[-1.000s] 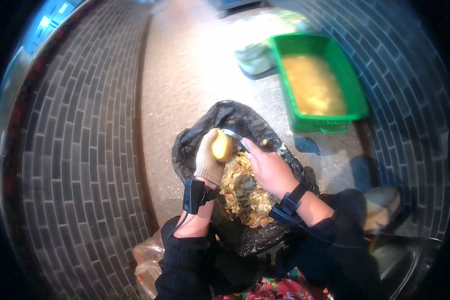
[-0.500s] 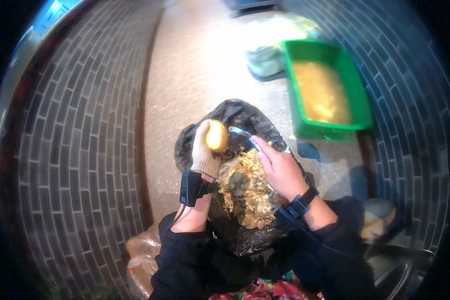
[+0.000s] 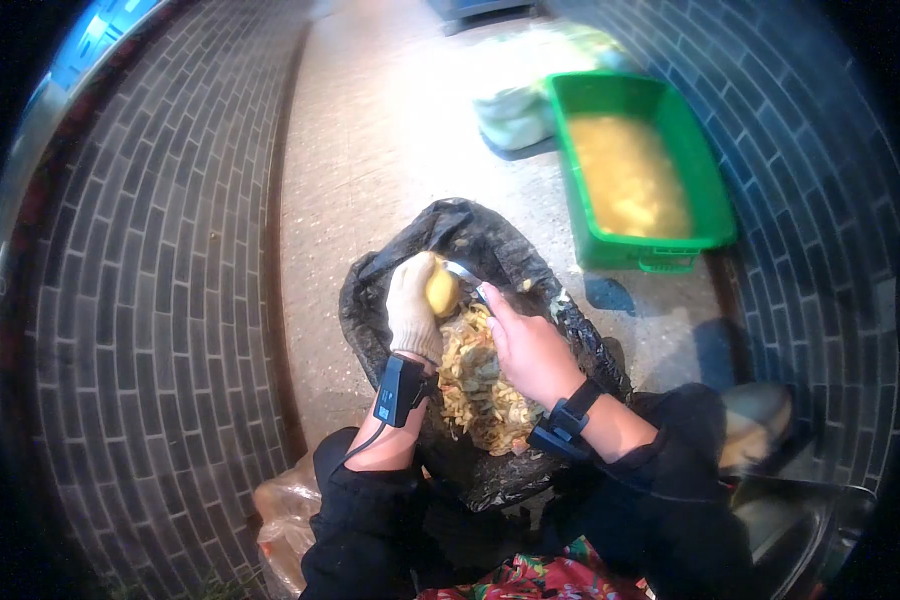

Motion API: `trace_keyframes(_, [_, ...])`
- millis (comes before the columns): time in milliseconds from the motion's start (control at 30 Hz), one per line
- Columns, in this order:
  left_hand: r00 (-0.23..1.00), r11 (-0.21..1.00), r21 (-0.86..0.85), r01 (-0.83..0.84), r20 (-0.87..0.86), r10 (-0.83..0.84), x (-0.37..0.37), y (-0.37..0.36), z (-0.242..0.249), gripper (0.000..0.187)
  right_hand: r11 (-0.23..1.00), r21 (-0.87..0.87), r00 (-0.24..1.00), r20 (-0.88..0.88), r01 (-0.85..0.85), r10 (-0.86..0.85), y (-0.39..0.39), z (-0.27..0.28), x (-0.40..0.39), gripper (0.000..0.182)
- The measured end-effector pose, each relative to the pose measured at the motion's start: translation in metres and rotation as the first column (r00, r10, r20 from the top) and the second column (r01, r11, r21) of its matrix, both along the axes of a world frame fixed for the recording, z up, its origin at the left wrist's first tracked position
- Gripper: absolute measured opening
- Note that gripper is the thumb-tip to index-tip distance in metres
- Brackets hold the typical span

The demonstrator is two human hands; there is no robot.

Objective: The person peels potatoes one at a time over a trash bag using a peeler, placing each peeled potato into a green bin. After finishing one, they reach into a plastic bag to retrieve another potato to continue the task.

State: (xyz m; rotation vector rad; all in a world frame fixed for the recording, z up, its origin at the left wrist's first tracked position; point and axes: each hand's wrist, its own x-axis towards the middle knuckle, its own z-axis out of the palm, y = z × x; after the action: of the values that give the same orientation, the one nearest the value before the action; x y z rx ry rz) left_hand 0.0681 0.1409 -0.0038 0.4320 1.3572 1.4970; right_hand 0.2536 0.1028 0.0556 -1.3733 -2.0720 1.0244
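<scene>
My left hand (image 3: 411,302), in a pale knitted glove, is closed around a yellow peeled potato (image 3: 442,290). My bare right hand (image 3: 532,345) grips a peeler (image 3: 462,272) by its handle, and the peeler's metal head meets the upper side of the potato. Both hands are over a black plastic bag (image 3: 510,250) spread open on the floor. A heap of yellowish peelings (image 3: 485,400) lies in the bag, under and between my wrists.
To the right stands a green tub (image 3: 660,252) holding pale yellow pieces. A whitish sack (image 3: 515,115) sits behind it in bright light. Brick walls (image 3: 170,280) flank both sides. A clear plastic bag (image 3: 285,515) lies at lower left, a metal basin (image 3: 795,530) at lower right.
The peeler has moved left and now touches the potato, where before there was a gap. The potato has turned in my left hand and sits slightly lower.
</scene>
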Motion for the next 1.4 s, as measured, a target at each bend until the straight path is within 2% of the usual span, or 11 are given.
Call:
trace_keyframes(267, [0.956, 0.966, 0.102, -0.236, -0.152, 0.25, 0.022, -0.005, 0.016, 0.029, 0.998, -0.062, 1.0, -0.012, -0.02, 0.019, -0.018, 0.003, -0.013, 0.049])
trace_keyframes(333, [0.92, 0.921, 0.043, -0.387, -0.051, 0.389, 0.014, -0.003, 0.012, 0.031, 0.995, -0.07, 0.996, 0.042, -0.073, 0.076, -0.028, -0.002, -0.02, 0.051])
trace_keyframes(400, [0.907, 0.914, 0.084, -0.398, -0.113, 0.405, 0.01, -0.002, 0.007, 0.034, 0.995, -0.078, 0.997, 0.039, -0.064, 0.067, -0.033, -0.001, -0.024, 0.053])
trace_keyframes(467, [0.897, 0.896, -0.049, -0.441, -0.048, 0.439, 0.015, -0.003, 0.016, 0.04, 0.985, -0.144, 0.995, -0.021, -0.1, 0.098, -0.036, 0.003, -0.024, 0.053])
trace_keyframes(567, [0.889, 0.887, -0.059, -0.457, -0.002, 0.458, -0.015, 0.012, -0.027, 0.038, 0.977, -0.182, 0.993, -0.043, -0.112, 0.106, -0.047, -0.009, -0.031, 0.052])
trace_keyframes(700, [0.933, 0.959, -0.065, -0.276, 0.221, 0.283, 0.004, 0.002, 0.028, 0.039, 0.984, -0.16, 0.993, -0.098, -0.076, 0.061, -0.018, 0.011, -0.012, 0.047])
trace_keyframes(733, [0.933, 0.959, -0.061, -0.277, 0.221, 0.284, 0.004, 0.001, 0.034, 0.039, 0.987, -0.16, 0.999, 0.03, -0.02, 0.025, -0.011, 0.015, -0.006, 0.047])
trace_keyframes(800, [0.938, 0.987, -0.019, -0.159, 0.308, 0.157, 0.005, -0.001, 0.043, 0.04, 0.993, -0.106, 0.998, 0.019, 0.057, -0.055, 0.001, 0.015, 0.006, 0.045])
trace_keyframes(967, [0.959, 0.986, 0.018, 0.165, 0.229, -0.165, 0.008, -0.008, 0.033, 0.032, 1.0, -0.002, 1.0, -0.025, 0.016, -0.016, 0.026, 0.008, 0.021, 0.044])
trace_keyframes(1233, [0.973, 0.988, -0.064, 0.138, 0.196, -0.123, 0.003, -0.005, 0.008, 0.03, 0.999, -0.047, 0.999, 0.048, -0.022, 0.024, 0.018, 0.004, 0.01, 0.043])
trace_keyframes(1400, [0.989, 0.985, -0.094, -0.147, -0.034, 0.144, 0.004, -0.005, 0.002, 0.032, 0.997, -0.063, 0.99, 0.123, -0.054, 0.062, -0.006, 0.003, -0.007, 0.049])
